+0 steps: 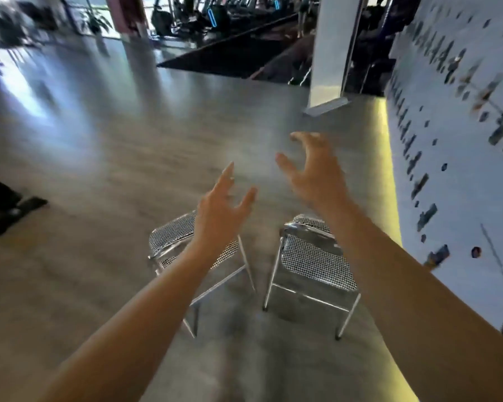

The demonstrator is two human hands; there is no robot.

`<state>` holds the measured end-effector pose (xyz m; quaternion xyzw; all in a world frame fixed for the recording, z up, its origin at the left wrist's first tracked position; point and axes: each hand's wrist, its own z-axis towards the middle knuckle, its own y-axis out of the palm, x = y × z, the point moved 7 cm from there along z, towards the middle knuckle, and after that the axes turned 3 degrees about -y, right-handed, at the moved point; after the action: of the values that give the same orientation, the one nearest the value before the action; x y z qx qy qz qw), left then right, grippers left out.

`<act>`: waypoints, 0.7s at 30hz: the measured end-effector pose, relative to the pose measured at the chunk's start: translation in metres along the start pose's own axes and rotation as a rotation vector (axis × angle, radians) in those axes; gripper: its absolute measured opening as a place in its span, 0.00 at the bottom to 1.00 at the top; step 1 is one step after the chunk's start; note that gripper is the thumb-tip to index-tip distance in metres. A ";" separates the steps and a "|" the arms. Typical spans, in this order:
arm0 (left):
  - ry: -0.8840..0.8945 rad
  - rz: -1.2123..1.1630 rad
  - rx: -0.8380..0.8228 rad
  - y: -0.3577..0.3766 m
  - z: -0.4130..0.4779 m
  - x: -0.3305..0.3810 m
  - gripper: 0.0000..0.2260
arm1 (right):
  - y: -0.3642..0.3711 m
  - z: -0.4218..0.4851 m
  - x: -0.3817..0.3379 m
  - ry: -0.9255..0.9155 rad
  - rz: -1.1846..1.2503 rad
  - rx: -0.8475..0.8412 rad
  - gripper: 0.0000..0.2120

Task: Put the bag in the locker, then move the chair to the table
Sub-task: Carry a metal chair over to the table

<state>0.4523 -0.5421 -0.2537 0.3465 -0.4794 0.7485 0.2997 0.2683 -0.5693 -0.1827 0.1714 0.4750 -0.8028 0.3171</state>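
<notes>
Two chrome-framed chairs with black-and-white checked seats stand on the grey floor below my arms. The left chair (172, 236) is partly covered by my left forearm, and the right chair (317, 262) sits close to the wall. My left hand (221, 210) hovers above the left chair with fingers spread and nothing in it. My right hand (311, 169) is raised a little higher and further forward, also open and empty. Neither hand touches a chair. No bag is in view. The picture is blurred by motion.
A white locker wall (453, 126) with small dark locks runs along the right side. A white pillar (331, 53) stands ahead, with gym machines (215, 15) on dark matting behind it. A dark object (0, 204) lies at the left edge. Wide floor stretches ahead and left.
</notes>
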 end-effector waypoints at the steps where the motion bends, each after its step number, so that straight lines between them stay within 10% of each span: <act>1: -0.083 -0.025 0.023 -0.001 -0.005 -0.018 0.30 | 0.012 -0.003 0.006 0.032 0.025 -0.034 0.21; 10: -1.014 -0.509 0.157 -0.011 -0.057 -0.191 0.12 | 0.164 -0.027 0.075 0.676 0.448 -0.344 0.18; 21: -1.422 -0.885 0.130 0.057 0.012 -0.302 0.32 | 0.309 -0.006 0.109 1.316 0.625 -0.515 0.25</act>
<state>0.5858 -0.6089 -0.5221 0.9085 -0.3296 0.1913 0.1717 0.3949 -0.7096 -0.4504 0.6604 0.6670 -0.2727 0.2112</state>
